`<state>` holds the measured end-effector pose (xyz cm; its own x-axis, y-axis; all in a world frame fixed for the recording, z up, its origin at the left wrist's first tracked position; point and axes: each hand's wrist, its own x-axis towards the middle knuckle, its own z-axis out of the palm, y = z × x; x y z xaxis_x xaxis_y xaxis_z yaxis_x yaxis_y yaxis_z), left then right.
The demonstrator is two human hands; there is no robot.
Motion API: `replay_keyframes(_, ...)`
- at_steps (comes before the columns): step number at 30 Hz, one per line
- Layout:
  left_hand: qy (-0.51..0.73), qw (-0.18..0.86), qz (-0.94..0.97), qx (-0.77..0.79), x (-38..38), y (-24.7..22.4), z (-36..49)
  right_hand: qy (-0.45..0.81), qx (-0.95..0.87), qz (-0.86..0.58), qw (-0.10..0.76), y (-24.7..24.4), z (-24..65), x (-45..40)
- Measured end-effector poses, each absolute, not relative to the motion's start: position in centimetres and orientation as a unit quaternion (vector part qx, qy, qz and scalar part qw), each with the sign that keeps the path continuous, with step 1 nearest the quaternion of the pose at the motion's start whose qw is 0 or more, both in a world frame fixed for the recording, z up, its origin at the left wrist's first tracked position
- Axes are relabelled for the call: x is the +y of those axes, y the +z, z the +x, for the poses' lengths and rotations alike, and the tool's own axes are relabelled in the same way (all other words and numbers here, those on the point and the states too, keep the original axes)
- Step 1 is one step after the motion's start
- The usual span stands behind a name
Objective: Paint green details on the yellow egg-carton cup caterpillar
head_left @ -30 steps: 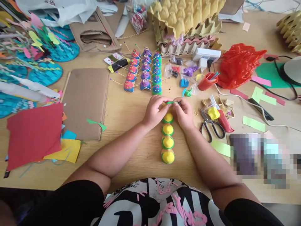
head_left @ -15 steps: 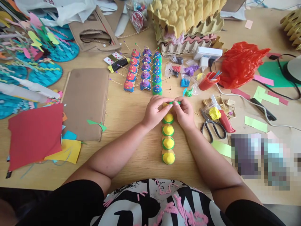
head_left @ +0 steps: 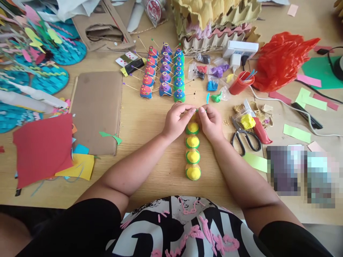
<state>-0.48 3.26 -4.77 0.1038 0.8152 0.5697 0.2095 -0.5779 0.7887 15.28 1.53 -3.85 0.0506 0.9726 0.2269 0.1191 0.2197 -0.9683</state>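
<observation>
A row of yellow domes with green rims (head_left: 193, 156) runs toward me on the table. At its far end my left hand (head_left: 179, 120) and my right hand (head_left: 210, 121) meet, thumbs and fingers pinched together. Between their fingertips shows a small piece of green clay (head_left: 197, 110), mostly hidden. The top of the row lies partly behind the fingers. Beyond the hands stand three finished-looking rows: red and blue (head_left: 147, 79), purple and blue (head_left: 165, 77), and blue and green (head_left: 179, 82), with pins stuck in them.
Brown cardboard (head_left: 96, 112) and red paper (head_left: 43, 148) lie left. To the right are scissors (head_left: 245, 137), yellow clay (head_left: 248, 121), a red cup (head_left: 239, 85) and a red plastic bag (head_left: 285, 62). Egg trays (head_left: 214, 21) are stacked at the back.
The view has shifted slightly, so the table's contents sit higher in the picture. My hands remain together at the row's far end, and less of the green clay shows between them.
</observation>
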Motion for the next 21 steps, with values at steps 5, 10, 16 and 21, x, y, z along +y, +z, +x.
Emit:
replay_keyframes(5, 0.563, 0.287, 0.673, 0.384, 3.22, -4.81, -0.38, 0.394, -0.571, -0.486, 0.531, -3.34, 15.02, 1.32)
replay_keyframes(10, 0.555, 0.295, 0.675, 0.387, 3.07, -4.53, -0.39, 0.389, -0.576, -0.488, 0.528, -3.02, 14.96, 1.24)
replay_keyframes(16, 0.51, 0.302, 0.7, 0.398, 2.88, -4.45, -0.49, 0.396, -0.557, -0.494, 0.538, -3.12, 14.83, 1.31)
replay_keyframes(21, 0.535, 0.239, 0.715, 0.382, 3.03, -4.58, -0.6, 0.405, -0.551, -0.49, 0.541, -2.97, 14.86, 1.37)
